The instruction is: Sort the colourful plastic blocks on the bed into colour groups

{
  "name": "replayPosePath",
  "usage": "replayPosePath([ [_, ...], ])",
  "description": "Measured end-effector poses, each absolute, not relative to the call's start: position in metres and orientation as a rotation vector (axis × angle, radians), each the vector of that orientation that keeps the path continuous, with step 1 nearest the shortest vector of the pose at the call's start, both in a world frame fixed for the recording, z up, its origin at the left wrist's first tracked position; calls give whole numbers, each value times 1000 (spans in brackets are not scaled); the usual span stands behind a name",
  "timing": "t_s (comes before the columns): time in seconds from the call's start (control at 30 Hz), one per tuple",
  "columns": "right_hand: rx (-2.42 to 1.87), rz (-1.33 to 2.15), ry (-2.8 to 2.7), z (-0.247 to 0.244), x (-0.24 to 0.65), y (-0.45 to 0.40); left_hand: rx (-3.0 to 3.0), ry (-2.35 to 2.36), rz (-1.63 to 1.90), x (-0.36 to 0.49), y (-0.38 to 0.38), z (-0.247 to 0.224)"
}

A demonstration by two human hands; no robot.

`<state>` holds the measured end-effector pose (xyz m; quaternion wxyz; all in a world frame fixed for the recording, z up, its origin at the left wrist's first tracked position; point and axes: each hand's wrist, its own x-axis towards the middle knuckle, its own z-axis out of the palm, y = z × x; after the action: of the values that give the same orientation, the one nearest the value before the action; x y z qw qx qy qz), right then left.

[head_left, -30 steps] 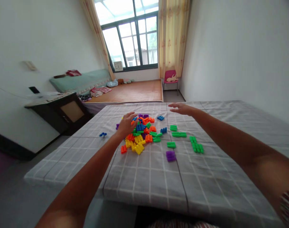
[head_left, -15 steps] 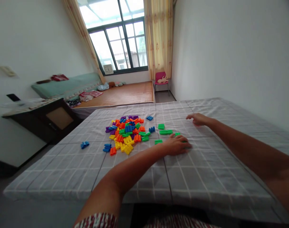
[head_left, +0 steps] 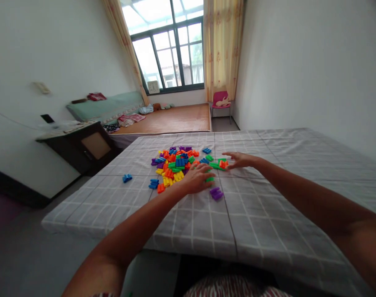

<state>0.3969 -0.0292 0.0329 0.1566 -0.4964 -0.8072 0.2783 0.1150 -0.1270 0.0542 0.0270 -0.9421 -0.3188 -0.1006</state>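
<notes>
Colourful plastic blocks lie in a pile on the checked cloth. My left hand is over the pile's right edge, fingers spread, with a green block showing by its fingertips. A purple block lies alone, just to the right of and nearer than that hand. My right hand has its fingers apart beside an orange block, which rests against green blocks. Whether its fingertips touch the orange block is unclear. Neither hand visibly holds anything.
The table has a grey checked cloth. One blue block sits apart at the left. Beyond the table are a low bed, a pink chair and a dark cabinet. A wall stands along the right.
My left hand has moved left to the pile, and my right hand has come left toward the green blocks. A purple and an orange block now show on the right. The view has shifted.
</notes>
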Motion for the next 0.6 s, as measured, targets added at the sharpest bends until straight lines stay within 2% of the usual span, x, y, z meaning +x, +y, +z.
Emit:
replayPosePath([
  [0.13, -1402, 609, -2519, 22, 371, -24, -3080, -786, -268, 116, -156, 43],
  [0.3, -1257, 469, -2478, 17, 316, -14, -2904, -1022, -315, 90, -138, 46],
  [0.47, -1187, 683, -2229, 33, 257, -3, -2569, -1452, -517, 32, -104, 56],
  [0.6, -877, 1066, -2021, 49, 216, -8, -2250, -1827, -746, -30, -71, 55],
])
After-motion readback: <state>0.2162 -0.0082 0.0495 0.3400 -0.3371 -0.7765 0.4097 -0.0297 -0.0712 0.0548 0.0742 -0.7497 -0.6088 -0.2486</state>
